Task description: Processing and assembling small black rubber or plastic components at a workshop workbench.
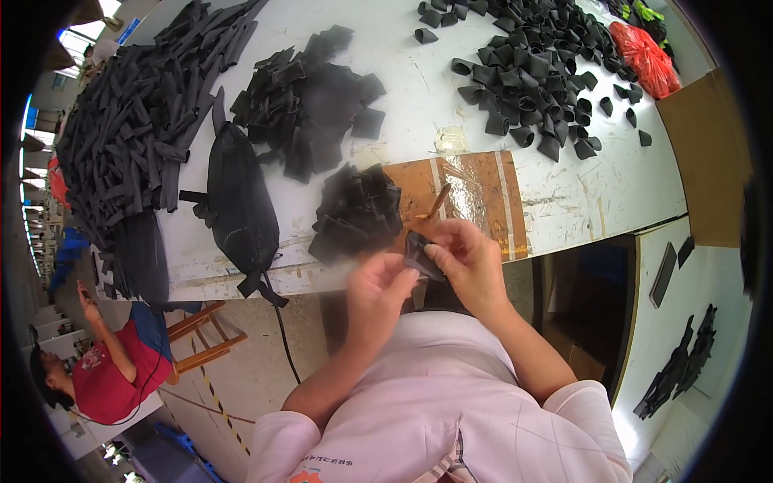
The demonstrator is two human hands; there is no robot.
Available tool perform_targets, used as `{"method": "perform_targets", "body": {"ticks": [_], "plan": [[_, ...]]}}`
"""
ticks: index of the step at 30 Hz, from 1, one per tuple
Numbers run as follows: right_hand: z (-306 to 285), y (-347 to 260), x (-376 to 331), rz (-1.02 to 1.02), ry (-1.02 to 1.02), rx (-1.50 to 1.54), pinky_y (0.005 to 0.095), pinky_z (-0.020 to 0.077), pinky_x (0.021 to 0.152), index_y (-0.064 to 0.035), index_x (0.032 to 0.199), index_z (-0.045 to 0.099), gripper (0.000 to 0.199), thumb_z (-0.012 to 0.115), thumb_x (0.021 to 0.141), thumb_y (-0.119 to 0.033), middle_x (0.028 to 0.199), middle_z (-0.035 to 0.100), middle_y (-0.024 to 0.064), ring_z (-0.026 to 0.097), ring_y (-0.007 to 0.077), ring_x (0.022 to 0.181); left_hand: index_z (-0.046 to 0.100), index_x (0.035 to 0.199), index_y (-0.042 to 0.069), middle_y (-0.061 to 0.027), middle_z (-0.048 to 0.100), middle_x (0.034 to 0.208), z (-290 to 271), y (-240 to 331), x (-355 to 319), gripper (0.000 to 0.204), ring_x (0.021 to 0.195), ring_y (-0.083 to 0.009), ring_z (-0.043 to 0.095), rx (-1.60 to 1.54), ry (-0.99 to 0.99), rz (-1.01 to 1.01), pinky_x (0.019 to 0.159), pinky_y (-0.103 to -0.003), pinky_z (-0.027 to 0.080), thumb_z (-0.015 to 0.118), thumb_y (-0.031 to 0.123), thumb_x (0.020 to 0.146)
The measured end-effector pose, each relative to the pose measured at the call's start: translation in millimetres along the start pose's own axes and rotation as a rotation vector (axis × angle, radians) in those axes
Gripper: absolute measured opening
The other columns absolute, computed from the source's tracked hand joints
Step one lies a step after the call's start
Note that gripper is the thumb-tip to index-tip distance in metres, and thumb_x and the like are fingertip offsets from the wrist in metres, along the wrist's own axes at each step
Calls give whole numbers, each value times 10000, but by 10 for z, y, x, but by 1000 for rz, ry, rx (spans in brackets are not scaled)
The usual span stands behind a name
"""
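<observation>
l. hand [378,294] & r. hand [471,262] both pinched the same small black piece [422,256], thumb vs. fingers on each; it was at the front edge of the table [568,197], by the near end of the brown board [415,181]. blur hid its exact fold, so couldn't tell which way it was turned.

main risk imo: a slip. grip was fingertips only & the material looked thin, so if 1 pinch eased off, the piece could've twisted, creased wrong or dropped to the floor [262,350].

2nd risk: the brown stick [440,201] stood tilted over the board, just beyond the r. hand's fingers. a careless reach fwd. could've knocked it or snagged the piece; couldn't tell if it was fixed down.

3rd: the near heap [358,213] of flat black pcs. was loosely stacked just beside the l. hand, nr. the edge, so a stray knuckle could've tipped some off. also, w/ the far heap [539,72] of open-ended pcs. the same colour, a mix-up was poss. if either spread.

4th, minor: the dark cord [283,342] hung past the table edge, left of the l. hand; a sleeve might've caught it.
</observation>
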State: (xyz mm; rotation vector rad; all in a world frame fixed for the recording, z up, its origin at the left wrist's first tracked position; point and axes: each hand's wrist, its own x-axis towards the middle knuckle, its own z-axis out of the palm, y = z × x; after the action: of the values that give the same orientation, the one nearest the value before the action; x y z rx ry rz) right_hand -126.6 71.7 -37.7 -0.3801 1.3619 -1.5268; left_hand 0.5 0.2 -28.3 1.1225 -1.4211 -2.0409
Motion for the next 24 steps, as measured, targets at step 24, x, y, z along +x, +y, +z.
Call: {"method": "perform_targets", "body": {"ticks": [24], "plan": [[50,-194,-35,258,-368,725,174,354,565,-72,786,589,89,587,810,-158,711,551,-26,461,51,616,526,833,-17,-23,526,699,219,290,117,124,405,-18,376,7,189,359,377,-169,298,491,-80,732]]}}
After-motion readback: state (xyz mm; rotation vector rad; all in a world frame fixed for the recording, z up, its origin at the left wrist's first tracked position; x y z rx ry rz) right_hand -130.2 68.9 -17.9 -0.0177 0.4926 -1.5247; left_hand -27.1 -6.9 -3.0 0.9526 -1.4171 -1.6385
